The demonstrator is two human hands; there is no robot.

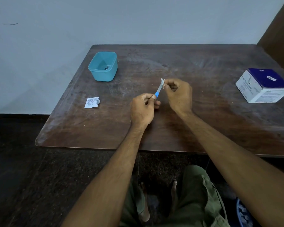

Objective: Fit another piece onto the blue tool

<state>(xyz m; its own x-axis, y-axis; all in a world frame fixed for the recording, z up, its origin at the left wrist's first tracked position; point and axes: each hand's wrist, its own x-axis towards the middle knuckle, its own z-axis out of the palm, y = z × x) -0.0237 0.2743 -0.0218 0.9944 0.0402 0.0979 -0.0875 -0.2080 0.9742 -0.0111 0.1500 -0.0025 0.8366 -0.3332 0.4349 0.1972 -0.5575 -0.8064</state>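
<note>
1. The slim translucent plastic syringe with a bright blue section at its lower end [159,90] is held in the air just above the middle of the dark brown wooden worktop [203,66], tilted so that its pale top end points toward 1 o'clock.
2. The left hand [142,110] pinches the blue lower end: its thumb and forefinger are curled tight on it and the other fingers are folded in beneath.
3. The right hand [179,94] pinches the pale top end between thumb and forefinger, with the remaining fingers loosely curled; whether that end is a cap or a flange is too small to tell.
4. Judged from these holds, the risks lie in the grip. Both pinches sit on the very ends of a smooth, narrow barrel, so a pull or twist could let one end slip and drop the syringe onto the worktop. If a needle is under the pale end, a jerk could bring it against a fingertip.
5. At 10 o'clock from the hands stands an open teal plastic tub [103,66] with a few small dark bits inside.
6. At 9 o'clock lies a small torn white paper sachet [92,102], flat on the wood.
7. At 3 o'clock, near the worktop's edge, sits a white and dark blue cardboard box [263,86], well apart from both hands.
</note>
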